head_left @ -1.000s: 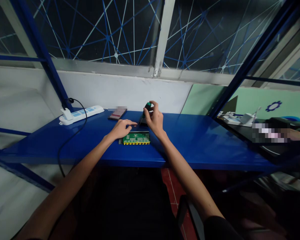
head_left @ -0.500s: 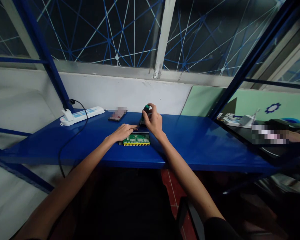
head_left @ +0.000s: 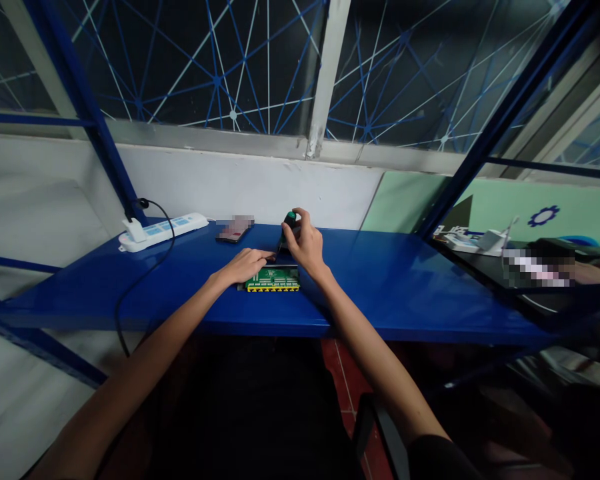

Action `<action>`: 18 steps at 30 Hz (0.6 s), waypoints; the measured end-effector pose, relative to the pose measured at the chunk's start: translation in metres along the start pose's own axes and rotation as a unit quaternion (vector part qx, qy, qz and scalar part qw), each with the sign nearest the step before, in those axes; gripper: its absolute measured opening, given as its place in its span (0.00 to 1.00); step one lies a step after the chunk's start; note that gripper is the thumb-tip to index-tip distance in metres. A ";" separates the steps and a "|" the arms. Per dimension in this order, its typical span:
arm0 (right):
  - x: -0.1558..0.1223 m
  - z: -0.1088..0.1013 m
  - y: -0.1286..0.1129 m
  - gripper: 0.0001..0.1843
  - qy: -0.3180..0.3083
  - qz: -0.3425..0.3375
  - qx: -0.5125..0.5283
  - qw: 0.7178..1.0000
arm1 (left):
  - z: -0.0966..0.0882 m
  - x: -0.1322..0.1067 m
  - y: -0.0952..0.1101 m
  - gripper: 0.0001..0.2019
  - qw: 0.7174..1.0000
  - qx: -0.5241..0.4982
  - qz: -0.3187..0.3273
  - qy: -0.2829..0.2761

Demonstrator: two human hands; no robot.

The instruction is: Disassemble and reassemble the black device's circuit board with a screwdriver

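Note:
A green circuit board [head_left: 275,275] with a row of yellow ports along its near edge lies on the blue tabletop in front of me. My right hand [head_left: 307,247] grips a screwdriver [head_left: 291,219] with a green and black handle. It leans slightly, with its shaft pointing down to the board's far side; the tip is too small to make out. My left hand [head_left: 241,265] rests over the board's far left corner with fingers stretched out, the fingertips close to the screwdriver's shaft. A dark part behind the board is mostly hidden by my hands.
A white power strip [head_left: 167,230] with a plug and a black cable [head_left: 150,264] stands at the back left. Near the wall lies a phone [head_left: 234,230]. Blue frame posts rise on both sides. At far right, another person's hand [head_left: 595,273] is beside white devices [head_left: 480,241].

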State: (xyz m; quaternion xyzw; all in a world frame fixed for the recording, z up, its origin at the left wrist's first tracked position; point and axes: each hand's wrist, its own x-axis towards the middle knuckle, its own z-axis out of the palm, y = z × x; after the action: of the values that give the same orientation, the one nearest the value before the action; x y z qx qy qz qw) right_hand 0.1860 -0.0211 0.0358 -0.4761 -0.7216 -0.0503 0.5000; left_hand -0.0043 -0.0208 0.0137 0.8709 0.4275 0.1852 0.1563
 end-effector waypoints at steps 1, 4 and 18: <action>0.000 0.000 0.000 0.21 0.002 0.001 0.004 1.000 | 0.000 0.000 0.000 0.27 1.000 0.000 0.003 0.002; 0.001 -0.001 0.001 0.21 0.010 0.000 0.021 1.000 | 0.002 0.000 -0.002 0.25 1.000 -0.002 0.013 0.023; 0.004 -0.007 0.001 0.21 0.054 0.042 0.107 0.992 | 0.005 0.001 -0.010 0.20 0.995 0.015 0.037 0.096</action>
State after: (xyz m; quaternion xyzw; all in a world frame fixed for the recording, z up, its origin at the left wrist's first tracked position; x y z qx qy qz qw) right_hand 0.1915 -0.0217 0.0423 -0.4461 -0.6746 0.0224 0.5877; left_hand -0.0088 -0.0147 0.0052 0.8669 0.4104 0.2668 0.0943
